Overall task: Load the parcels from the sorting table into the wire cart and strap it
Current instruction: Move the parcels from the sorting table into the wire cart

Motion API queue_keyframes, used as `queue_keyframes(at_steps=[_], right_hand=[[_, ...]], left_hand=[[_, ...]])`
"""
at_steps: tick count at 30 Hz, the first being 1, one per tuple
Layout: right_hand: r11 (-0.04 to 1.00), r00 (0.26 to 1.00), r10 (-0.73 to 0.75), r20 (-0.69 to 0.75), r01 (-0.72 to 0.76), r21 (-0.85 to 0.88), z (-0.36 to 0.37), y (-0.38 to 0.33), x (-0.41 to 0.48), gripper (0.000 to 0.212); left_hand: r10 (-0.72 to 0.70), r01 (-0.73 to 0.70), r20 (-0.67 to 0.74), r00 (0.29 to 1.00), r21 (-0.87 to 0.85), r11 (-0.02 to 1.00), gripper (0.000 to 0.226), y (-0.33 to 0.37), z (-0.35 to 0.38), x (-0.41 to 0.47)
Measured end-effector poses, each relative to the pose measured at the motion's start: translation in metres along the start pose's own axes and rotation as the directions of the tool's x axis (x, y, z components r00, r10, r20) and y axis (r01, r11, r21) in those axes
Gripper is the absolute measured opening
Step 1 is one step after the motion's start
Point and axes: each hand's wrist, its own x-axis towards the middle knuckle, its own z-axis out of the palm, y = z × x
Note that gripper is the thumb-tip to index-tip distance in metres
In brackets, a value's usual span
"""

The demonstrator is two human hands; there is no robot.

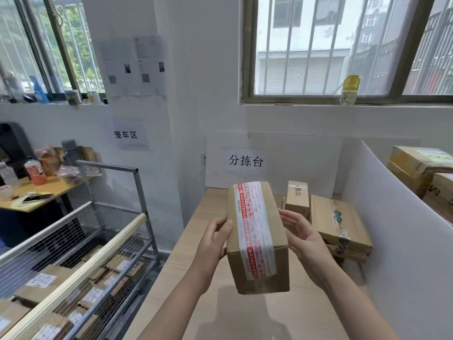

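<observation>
Box (257, 241) held over counter (196, 303): left hand (215, 241) clamps it, right hand (306, 241) braces it open-fingered. We advise a level carry to the cart (73, 276) at 8 o'clock.

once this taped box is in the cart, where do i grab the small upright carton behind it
Take the small upright carton near its top, from above and the front. It stands on end and looks narrow enough for one hand to span. The flat cartons sit close on its right, likely leaving little finger room there.
</observation>
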Motion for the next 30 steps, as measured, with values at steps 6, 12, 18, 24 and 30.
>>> queue_keyframes(at_steps=[6,12,18,24,30], right_hand=[[0.990,0.995,0.095,-0.017,-0.093,0.105,-0.013,0.017,0.001,0.077],[0.893,0.935,0.332,0.123,-0.354,0.280,-0.025,0.041,-0.006,0.085],[0.943,0.958,0.283,-0.035,-0.271,0.194,-0.022,0.037,-0.011,0.091],[0.985,0.968,0.169,-0.184,-0.163,0.047,-0.024,0.033,-0.016,0.061],[0.993,0.980,0.117,-0.160,-0.118,0.005,-0.011,0.039,-0.019,0.055]], left_hand=[[0.105,-0.104,0.036,0.994,-0.028,0.994,0.051,-0.004,0.006,-0.013],[0.136,-0.137,0.075,0.988,0.010,0.991,0.044,0.000,0.012,-0.011],[0.189,-0.188,0.001,0.982,0.126,0.974,0.034,-0.010,0.007,-0.007],[0.068,-0.063,-0.057,0.996,0.076,0.995,0.032,-0.033,-0.008,-0.002],[-0.032,0.034,-0.112,0.993,0.013,0.999,0.047,-0.037,-0.015,-0.010]])
